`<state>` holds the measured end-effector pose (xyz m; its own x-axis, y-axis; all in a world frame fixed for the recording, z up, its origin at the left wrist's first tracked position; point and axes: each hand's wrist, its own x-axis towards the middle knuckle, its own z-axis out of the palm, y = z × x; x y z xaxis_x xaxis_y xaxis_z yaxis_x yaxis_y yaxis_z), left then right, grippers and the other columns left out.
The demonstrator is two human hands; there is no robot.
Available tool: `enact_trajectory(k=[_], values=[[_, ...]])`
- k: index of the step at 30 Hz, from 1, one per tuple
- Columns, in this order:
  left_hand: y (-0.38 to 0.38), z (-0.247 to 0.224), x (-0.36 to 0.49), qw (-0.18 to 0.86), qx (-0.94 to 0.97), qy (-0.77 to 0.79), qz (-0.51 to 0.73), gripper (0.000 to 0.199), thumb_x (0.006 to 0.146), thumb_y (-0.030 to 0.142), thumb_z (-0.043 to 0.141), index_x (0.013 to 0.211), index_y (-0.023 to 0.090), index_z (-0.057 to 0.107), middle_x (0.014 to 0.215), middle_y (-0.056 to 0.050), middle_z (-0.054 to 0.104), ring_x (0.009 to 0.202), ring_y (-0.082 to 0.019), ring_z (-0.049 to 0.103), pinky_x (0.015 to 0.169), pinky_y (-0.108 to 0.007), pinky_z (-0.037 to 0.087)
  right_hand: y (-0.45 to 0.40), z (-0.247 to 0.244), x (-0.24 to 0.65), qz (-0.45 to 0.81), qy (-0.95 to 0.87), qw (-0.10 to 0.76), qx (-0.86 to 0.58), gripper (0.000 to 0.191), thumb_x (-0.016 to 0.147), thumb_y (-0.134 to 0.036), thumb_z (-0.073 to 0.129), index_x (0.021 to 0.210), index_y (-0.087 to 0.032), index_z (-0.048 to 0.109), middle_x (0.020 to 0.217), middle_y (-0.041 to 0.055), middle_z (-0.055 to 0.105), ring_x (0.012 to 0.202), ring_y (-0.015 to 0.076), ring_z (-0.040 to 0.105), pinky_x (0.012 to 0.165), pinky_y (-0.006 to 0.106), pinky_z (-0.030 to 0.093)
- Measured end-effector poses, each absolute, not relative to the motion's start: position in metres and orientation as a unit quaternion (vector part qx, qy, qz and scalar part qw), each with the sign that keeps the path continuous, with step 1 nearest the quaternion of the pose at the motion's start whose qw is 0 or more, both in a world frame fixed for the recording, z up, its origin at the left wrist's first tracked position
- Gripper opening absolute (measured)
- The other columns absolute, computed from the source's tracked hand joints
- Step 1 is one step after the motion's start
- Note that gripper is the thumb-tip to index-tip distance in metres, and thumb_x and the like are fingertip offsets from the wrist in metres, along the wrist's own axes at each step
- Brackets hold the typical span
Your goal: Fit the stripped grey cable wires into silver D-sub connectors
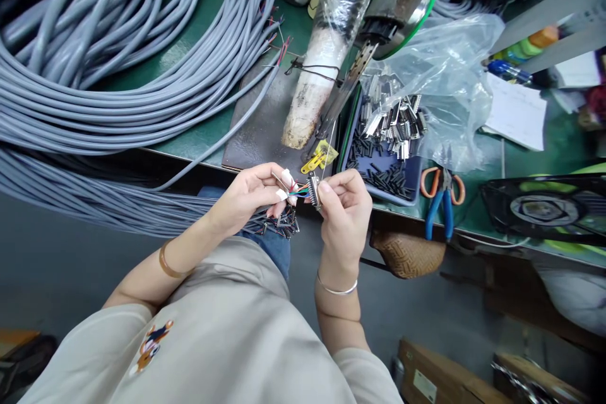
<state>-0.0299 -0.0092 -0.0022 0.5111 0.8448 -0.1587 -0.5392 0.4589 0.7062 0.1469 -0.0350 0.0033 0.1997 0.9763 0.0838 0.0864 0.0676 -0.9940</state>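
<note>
My left hand [249, 199], with white wrapping on its fingertips, is closed on thin coloured wires [298, 190] at a cable's end. My right hand [344, 211] pinches a metal multi-pin connector [313, 190] between thumb and fingers. The wires run from the left fingertips to the connector's pin side; whether each is joined I cannot tell. A thin strand of solder wire [330, 153] comes down to the connector from above. Below my left hand hang several finished-looking connector ends [284, 222]. Just beyond my hands lies a yellow clip-like piece [312, 163].
Coiled grey cables [142, 101] cover the left side. A plastic-wrapped duct [315, 69] and a metal stand [348, 85] reach down toward my hands. A blue tray [413, 180] holds connectors and black sleeves. Pliers [444, 196], a black fan [544, 208] and paper [516, 110] lie right.
</note>
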Motion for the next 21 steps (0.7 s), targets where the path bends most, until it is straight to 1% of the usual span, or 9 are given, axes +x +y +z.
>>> enact_trajectory(k=[8,14,16,18,21], values=[[-0.008,-0.0037,-0.03,0.806,0.312,0.259,0.431,0.019,0.078,0.025,0.081,0.085,0.015,0.067,0.074,-0.001,0.071,0.051,-0.007,0.058,0.05,-0.019,0.043,-0.0347,0.0033,0.1463,0.38,-0.5,0.537,-0.564,0.03,0.089,-0.042,0.072,0.078,-0.022,0.053,0.06,-0.0097,0.048,0.047,0.0051,0.036,0.046,0.018,0.032],[-0.0072,-0.0075,-0.0283,0.784,0.352,0.267,0.436,0.023,0.08,0.033,0.083,0.083,0.016,0.068,0.072,-0.001,0.07,0.052,-0.007,0.057,0.049,-0.019,0.044,-0.0338,0.0033,0.1462,0.382,-0.501,0.534,-0.563,0.03,0.089,-0.042,0.073,0.077,-0.022,0.054,0.059,-0.0099,0.047,0.047,0.0052,0.036,0.047,0.018,0.033],[-0.0072,-0.0086,-0.0279,0.754,0.397,0.275,0.444,0.023,0.079,0.033,0.084,0.08,0.016,0.068,0.073,-0.001,0.07,0.053,-0.006,0.056,0.05,-0.019,0.046,-0.0336,0.0033,0.1472,0.393,-0.499,0.535,-0.557,0.029,0.09,-0.041,0.073,0.078,-0.022,0.054,0.059,-0.0099,0.048,0.047,0.0051,0.038,0.047,0.018,0.035],[-0.0078,-0.0084,-0.028,0.699,0.472,0.279,0.46,0.019,0.081,0.03,0.082,0.079,0.016,0.07,0.076,-0.003,0.07,0.06,-0.009,0.06,0.056,-0.02,0.05,-0.0335,0.0035,0.1482,0.403,-0.497,0.535,-0.552,0.028,0.09,-0.04,0.074,0.079,-0.022,0.055,0.061,-0.0095,0.05,0.049,0.005,0.04,0.049,0.017,0.037],[-0.0098,-0.0054,-0.028,0.551,0.622,0.284,0.477,0.01,0.088,0.021,0.074,0.079,0.017,0.072,0.079,-0.005,0.071,0.07,-0.012,0.064,0.064,-0.023,0.052,-0.0339,0.0045,0.1483,0.399,-0.499,0.536,-0.552,0.025,0.089,-0.037,0.075,0.08,-0.022,0.057,0.066,-0.008,0.057,0.052,0.005,0.048,0.05,0.017,0.041]])
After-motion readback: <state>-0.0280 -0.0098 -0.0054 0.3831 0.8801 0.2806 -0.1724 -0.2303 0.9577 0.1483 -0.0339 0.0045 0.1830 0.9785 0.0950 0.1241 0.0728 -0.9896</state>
